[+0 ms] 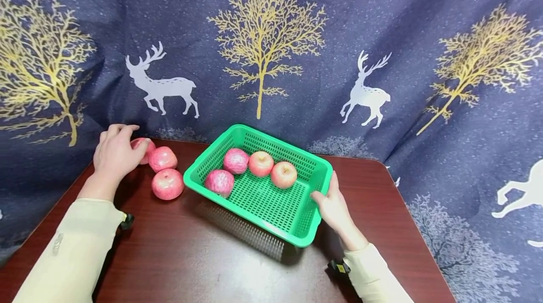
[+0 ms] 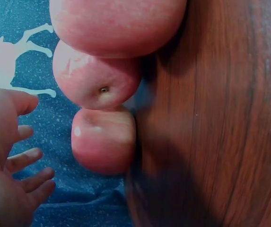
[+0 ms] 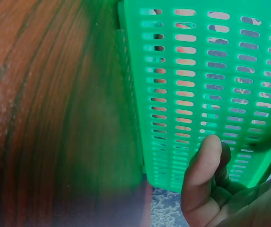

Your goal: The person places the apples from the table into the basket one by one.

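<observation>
We record two hands at work with apples and a basket. The far apple (image 2: pixel 104 146), round with pink-red skin, a glossy highlight and a paler yellowish patch, sits on the tabletop (image 1: pixel 203 256) at its far left, beside the left hand (image 1: pixel 116 150). That hand grips nothing: its fingers are spread and loosely bent, with a gap to the fruit in the left wrist view.

The green basket (image 1: pixel 263 206) is rectangular, plastic, slotted all over. We note its opening faces up and its long axis runs diagonally, from far left to near right. The right hand (image 1: pixel 335 204) grips its right short side, thumb over the rim.

The middle apple (image 1: pixel 163 159) and near apple (image 1: pixel 168 184) continue a row towards us; the near one lies just beside the basket's left corner. Inside the basket we count two streaked dark-pink apples (image 1: pixel 219 183) and two yellower apples (image 1: pixel 283 175). The left hand partly covers the far apple from above. Behind hangs a dark blue cloth (image 1: pixel 305 95).
</observation>
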